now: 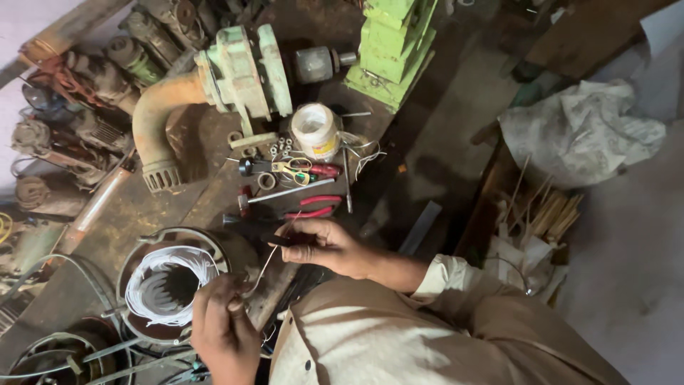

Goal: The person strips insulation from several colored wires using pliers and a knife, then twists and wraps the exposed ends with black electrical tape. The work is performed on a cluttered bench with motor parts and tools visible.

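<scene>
So here's my view looking down at the surface [214, 192]. My left hand [222, 335] is low in the shot, right at the edge of the round motor stator [171, 285] with its white-sleeved winding coil [165, 279] looped around the inside. The fingers on that hand are curled closed, pinching one end of a thin white cord [265, 265]. That cord runs up and across to my right hand [324, 246], which sits a bit higher and closer to the tools. The fingers there are closed too, gripping a small dark tool [281, 240] with the tip poking out to the left, and the cord meets the hand right about there. Can't really tell what kind of tool it is, too dark.

Just above my right hand there's a pair of red-handled pliers [313, 207], a long metal rod [288, 192], yellow-handled scissors [293, 169] and a scatter of washers [279, 147]. A white spool of tape or thread [314, 130] stands behind those. Further back sits a pale green pump housing [242, 71] with a rusty orange elbow pipe [158, 117] coming off it, and a brighter green machine block [392, 46] off to the right. Old motors [78, 107] are piled along the left side. A crumpled white bag [581, 128] and a bundle of thin sticks [548, 214] are over on the right.
</scene>
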